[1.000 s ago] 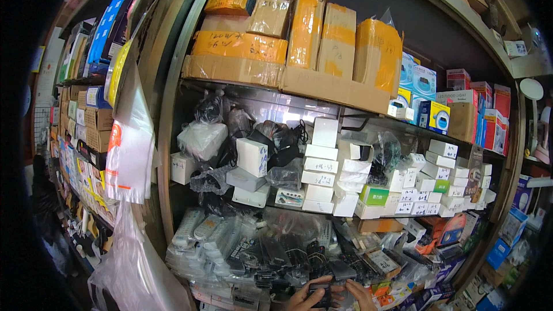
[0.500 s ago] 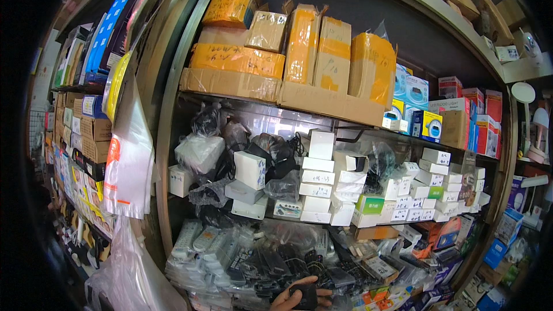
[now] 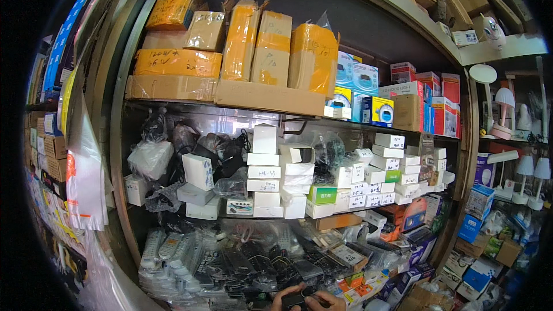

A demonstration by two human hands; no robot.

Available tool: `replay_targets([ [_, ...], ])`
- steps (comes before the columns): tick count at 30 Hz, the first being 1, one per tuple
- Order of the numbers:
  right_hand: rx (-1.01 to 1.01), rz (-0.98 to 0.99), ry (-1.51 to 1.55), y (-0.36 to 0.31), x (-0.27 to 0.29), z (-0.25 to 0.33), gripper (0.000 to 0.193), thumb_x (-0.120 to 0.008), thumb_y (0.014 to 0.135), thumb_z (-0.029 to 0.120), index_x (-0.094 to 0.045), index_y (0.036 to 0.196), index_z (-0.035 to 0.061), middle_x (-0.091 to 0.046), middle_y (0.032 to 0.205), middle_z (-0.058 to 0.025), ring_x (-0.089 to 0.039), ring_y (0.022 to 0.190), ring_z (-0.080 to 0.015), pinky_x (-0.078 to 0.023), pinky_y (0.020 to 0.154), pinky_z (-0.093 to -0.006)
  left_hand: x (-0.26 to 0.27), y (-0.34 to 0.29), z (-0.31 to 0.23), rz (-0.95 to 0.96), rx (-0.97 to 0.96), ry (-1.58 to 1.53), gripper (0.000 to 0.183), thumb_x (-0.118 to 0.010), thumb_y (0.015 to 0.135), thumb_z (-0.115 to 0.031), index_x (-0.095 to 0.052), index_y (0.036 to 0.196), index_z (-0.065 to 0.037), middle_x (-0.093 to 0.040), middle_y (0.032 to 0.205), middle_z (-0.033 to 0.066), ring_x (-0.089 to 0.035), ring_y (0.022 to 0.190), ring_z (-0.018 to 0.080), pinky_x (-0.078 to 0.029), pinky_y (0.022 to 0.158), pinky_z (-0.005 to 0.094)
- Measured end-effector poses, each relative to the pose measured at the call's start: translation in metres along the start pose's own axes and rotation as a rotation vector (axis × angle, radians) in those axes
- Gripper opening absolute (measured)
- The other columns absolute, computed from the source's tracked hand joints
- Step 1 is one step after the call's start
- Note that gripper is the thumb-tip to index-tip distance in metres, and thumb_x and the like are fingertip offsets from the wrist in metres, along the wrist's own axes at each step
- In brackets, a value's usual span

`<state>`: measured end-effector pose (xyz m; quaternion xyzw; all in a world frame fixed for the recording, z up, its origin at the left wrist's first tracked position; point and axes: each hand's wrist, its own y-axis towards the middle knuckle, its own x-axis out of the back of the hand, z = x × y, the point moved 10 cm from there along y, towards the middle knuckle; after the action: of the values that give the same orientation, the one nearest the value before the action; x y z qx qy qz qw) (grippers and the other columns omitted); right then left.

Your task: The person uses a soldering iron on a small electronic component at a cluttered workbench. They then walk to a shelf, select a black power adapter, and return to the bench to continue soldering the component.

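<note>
At the lower edge of the picture, my left hand (image 3: 282, 298) is closed around a small black object (image 3: 296, 300). My right hand (image 3: 330, 300) grips the same object from the other side, its thumb and fingers bent over it. The picture's edge cuts off part of both hands, and I cannot make out what kind of thing the object is. Just beyond them lies a shelf with a pile of black items in clear plastic bags (image 3: 253, 259). Grey remote controls (image 3: 170, 247) in clear wrapping are stacked at its left end.
Stacked white boxes (image 3: 265, 184) fill the middle shelf. Taped brown cartons (image 3: 239, 43) stand above, with red and white boxes (image 3: 443, 109) to their right. Plastic bags (image 3: 86, 178) hang at left. Desk lamps (image 3: 504, 103) stand on the right-hand shelves. An open carton (image 3: 426, 298) sits low at right.
The view has turned to the right, so the shelves sit farther left in the picture. Where one hand showed with the black object, both hands now hold it.
</note>
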<state>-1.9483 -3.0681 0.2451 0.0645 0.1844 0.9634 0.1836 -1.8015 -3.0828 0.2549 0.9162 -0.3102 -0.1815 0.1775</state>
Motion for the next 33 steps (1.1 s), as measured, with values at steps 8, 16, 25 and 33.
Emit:
replay_targets([
  [8, 0.415, 0.262, -0.34, -0.035, -0.056, 0.062, 0.068, -0.064, 0.109, 0.044, -0.044, 0.163, 0.0073, -0.045, 0.161, -0.0235, -0.047, 0.145, -0.0455, -0.048, 0.114, -0.0543, 0.039, -0.002, 0.033, -0.295, 0.014, -0.253, 0.07, -0.057, 0.114, -0.032, -0.02, 0.172, -0.018, -0.047, 0.156, 0.0138, -0.053, 0.139, 0.0293, -0.051, 0.11, 0.0488],
  [16, 0.731, 0.12, -0.321, -0.041, -0.069, 0.123, 0.062, -0.075, 0.102, 0.019, -0.051, 0.157, 0.0039, -0.054, 0.154, -0.0259, -0.053, 0.141, -0.0462, -0.05, 0.11, -0.0524, 0.04, 0.0, 0.002, -0.226, -0.116, -0.423, 0.074, -0.055, 0.114, -0.04, -0.018, 0.172, -0.015, -0.053, 0.156, 0.0134, -0.059, 0.139, 0.0308, -0.054, 0.109, 0.0394],
  [25, 0.771, 0.12, -0.324, -0.039, -0.078, 0.152, 0.077, -0.082, 0.096, 0.024, -0.046, 0.161, 0.0041, -0.043, 0.162, -0.0297, -0.051, 0.142, -0.0521, -0.049, 0.11, -0.0536, 0.037, -0.006, -0.056, -0.23, -0.253, -0.476, 0.085, -0.06, 0.108, -0.054, -0.024, 0.168, -0.006, -0.048, 0.159, 0.0187, -0.052, 0.145, 0.0357, -0.047, 0.119, 0.0481],
  [33, 0.91, 0.008, -0.404, -0.036, -0.065, 0.139, 0.063, -0.071, 0.103, 0.015, -0.048, 0.16, 0.0045, -0.047, 0.159, -0.0288, -0.056, 0.135, -0.0503, -0.055, 0.102, -0.0512, 0.041, -0.004, -0.021, -0.182, -0.064, -0.331, 0.08, -0.057, 0.11, -0.054, -0.027, 0.168, -0.007, -0.053, 0.154, 0.013, -0.057, 0.137, 0.0289, -0.052, 0.111, 0.0444],
])
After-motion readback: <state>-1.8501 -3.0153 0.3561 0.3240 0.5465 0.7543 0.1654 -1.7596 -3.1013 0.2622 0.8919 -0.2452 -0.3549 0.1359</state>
